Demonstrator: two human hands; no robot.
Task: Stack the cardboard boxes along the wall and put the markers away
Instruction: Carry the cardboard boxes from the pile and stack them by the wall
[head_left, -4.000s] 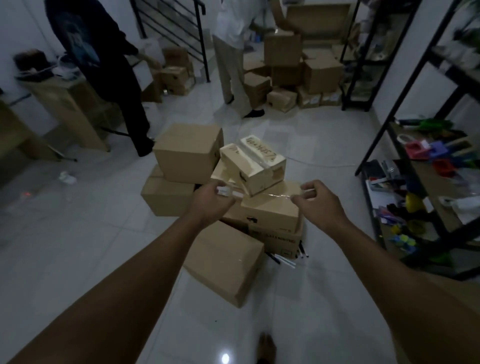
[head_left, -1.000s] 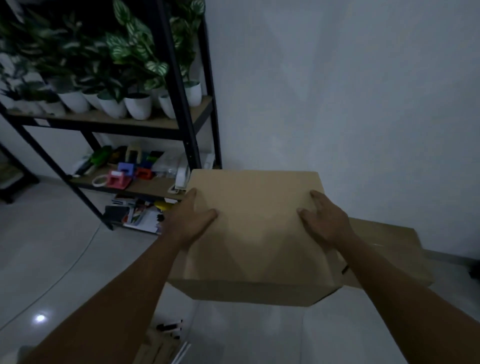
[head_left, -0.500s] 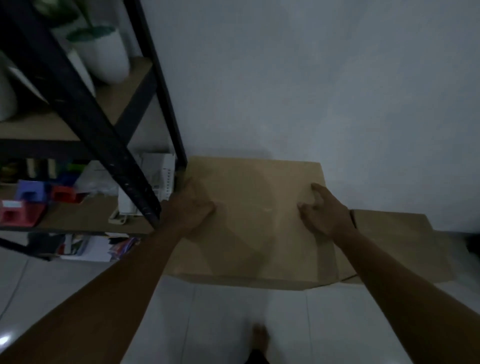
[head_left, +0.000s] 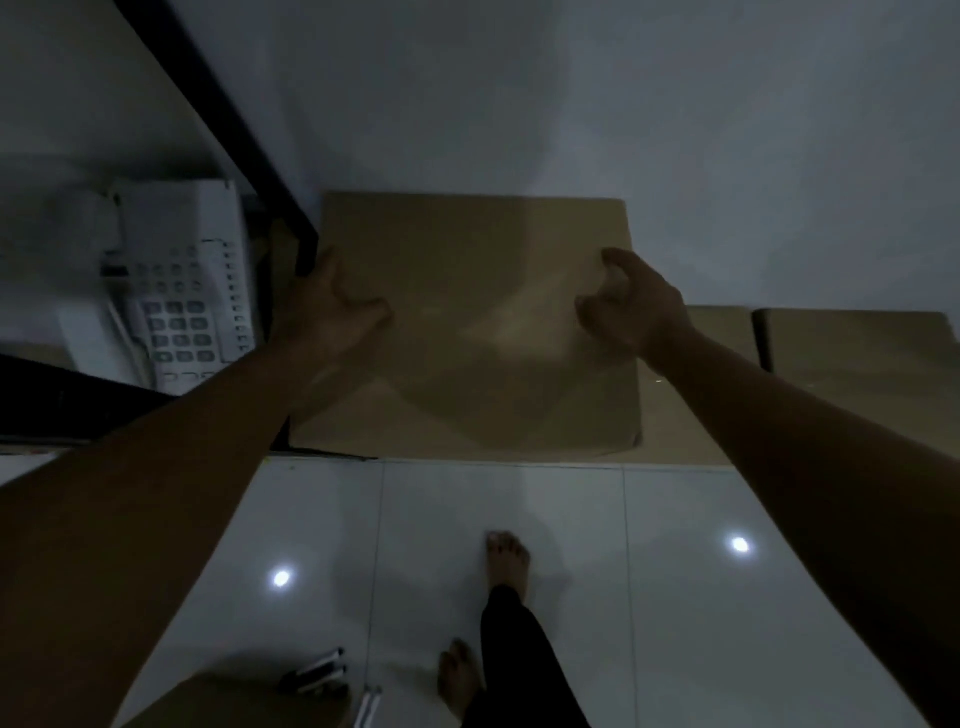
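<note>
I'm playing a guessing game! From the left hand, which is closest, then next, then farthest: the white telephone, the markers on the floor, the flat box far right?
1. White telephone, just left of the left hand, on the shelf.
2. Markers, on the floor below, near the bottom edge.
3. Flat cardboard box, far right against the wall.

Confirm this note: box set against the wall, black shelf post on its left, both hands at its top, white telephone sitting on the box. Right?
One error. In the head view the white telephone sits on the shelf behind the black shelf post, not on the box. The rest stands: the box is against the wall, with the left hand and right hand at its top.
</note>
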